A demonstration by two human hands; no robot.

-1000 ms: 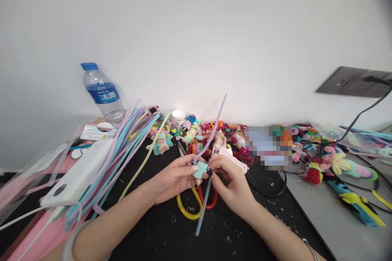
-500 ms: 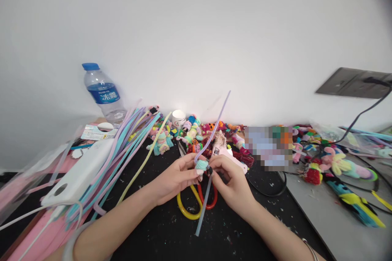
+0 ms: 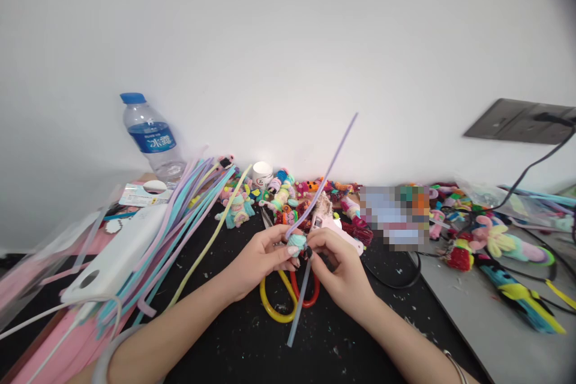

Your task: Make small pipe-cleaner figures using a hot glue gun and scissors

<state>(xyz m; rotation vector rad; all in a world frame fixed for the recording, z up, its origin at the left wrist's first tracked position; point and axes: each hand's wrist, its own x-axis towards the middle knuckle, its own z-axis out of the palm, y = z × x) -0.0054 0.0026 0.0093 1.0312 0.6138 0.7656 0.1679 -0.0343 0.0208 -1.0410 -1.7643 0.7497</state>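
My left hand (image 3: pixel 258 258) is closed around a small mint-green coil of pipe cleaner (image 3: pixel 297 243), its thumb across the front. From the coil a long purple pipe cleaner (image 3: pixel 324 183) rises up and to the right. My right hand (image 3: pixel 339 258) is closed in a pinch beside the coil; something small and dark shows at its fingertips, too small to make out. Under the hands lie scissors with one yellow and one red handle loop (image 3: pixel 274 314). A translucent glue stick (image 3: pixel 299 306) slants down below the fingers. Behind my right hand rests a pink glue gun (image 3: pixel 344 237), partly hidden.
At left are a bundle of pastel pipe cleaners (image 3: pixel 180 222), a white power bank-like box (image 3: pixel 114 255) with a cable, and a water bottle (image 3: pixel 150 135). Fuzzy figures (image 3: pixel 283 192) and a white paper cup (image 3: pixel 262 174) line the wall. A black cord (image 3: pixel 531 168) hangs at right.
The purple pipe cleaner's free end has swung up and to the right. The coil has turned slightly in my left fingers. My right hand has barely moved.
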